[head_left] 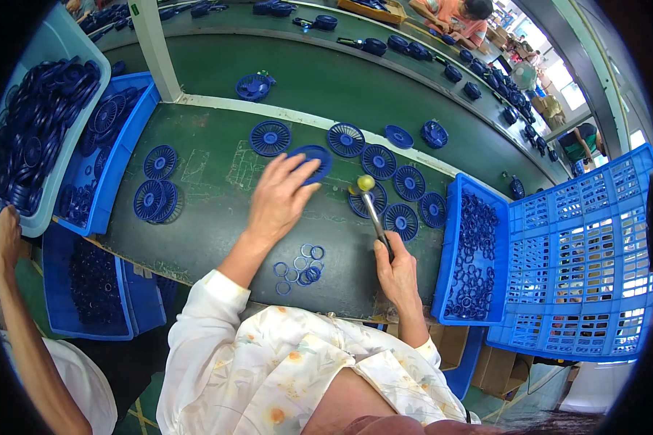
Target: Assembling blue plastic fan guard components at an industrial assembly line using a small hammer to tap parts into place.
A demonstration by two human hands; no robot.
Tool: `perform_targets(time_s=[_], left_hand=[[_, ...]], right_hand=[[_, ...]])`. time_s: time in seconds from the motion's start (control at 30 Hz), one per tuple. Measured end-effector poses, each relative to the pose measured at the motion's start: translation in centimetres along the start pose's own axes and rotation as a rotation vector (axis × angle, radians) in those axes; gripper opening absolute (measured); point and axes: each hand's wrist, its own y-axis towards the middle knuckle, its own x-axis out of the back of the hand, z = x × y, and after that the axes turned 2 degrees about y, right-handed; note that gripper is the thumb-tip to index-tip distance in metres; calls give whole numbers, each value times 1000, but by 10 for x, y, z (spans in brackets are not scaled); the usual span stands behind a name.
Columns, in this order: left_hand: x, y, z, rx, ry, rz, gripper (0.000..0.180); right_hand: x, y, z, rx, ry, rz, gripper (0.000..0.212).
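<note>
My left hand (277,199) grips a blue round fan cover (316,161) by its near-left edge, raised a little over the green bench (218,239). In my right hand (397,270) is a small hammer (375,217) with a yellow-green head, its fingers closed around the dark handle. The head hovers near a spoked blue fan grille (358,205); whether the two touch I cannot tell. Several like grilles (409,183) lie to the right, with one more grille (270,138) beyond my left hand. Loose blue rings (312,275) are scattered between my forearms.
A blue bin of rings (442,290) and an upright blue crate (559,254) stand right. At left are more grilles (159,162), a blue bin (152,101), and a pale tub (98,65) of parts held by a co-worker's hand (6,235). Beyond runs a green conveyor (210,65).
</note>
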Motion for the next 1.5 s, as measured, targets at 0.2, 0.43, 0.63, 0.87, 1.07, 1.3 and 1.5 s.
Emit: perform_targets(time_s=[0.2,0.43,0.63,0.87,1.07,1.3,1.5], left_hand=[[62,-62,20,199,219,14,44],[71,-88,13,285,146,93,73],[59,-94,30,293,169,101,99],[28,-62,12,254,-17,207,105],[-8,-43,4,171,-26,239,114],[-4,-47,9,155,-52,180,114],[31,-46,27,147,175,94,102]], right_hand=[[-21,18,51,218,186,111,26],[-42,47,49,129,-186,346,30],[-42,29,57,133,-165,339,29],[-26,37,21,20,-347,86,31],[-10,5,30,253,55,-21,31],[-29,14,25,142,-219,286,28],[-29,9,21,99,-229,232,28]])
